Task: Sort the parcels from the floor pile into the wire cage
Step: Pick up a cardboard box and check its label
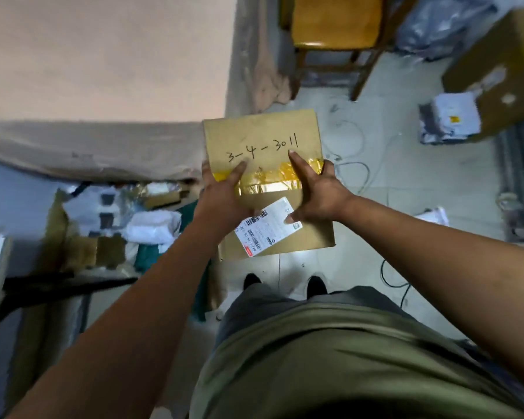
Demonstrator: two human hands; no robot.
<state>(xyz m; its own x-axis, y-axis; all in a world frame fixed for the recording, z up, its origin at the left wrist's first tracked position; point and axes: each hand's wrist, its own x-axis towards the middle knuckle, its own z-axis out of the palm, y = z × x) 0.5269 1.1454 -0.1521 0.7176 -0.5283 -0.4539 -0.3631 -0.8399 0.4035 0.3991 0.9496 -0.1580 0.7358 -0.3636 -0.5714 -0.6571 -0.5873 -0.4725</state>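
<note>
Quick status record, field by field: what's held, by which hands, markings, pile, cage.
held: parcel, flat brown cardboard, off the floor
left hand: grips the parcel's left edge
right hand: grips its right edge
writing: 3-4-3011
tape: yellow, across the middle
label: white, barcoded, partly under the hands
pile: on the floor, to the left
cage: cannot tell

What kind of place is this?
Likely a small parcel sorting room: a flat brown cardboard parcel with a white barcode label, grey plastic mailer bags on the floor, a pile of mixed parcels.
</note>
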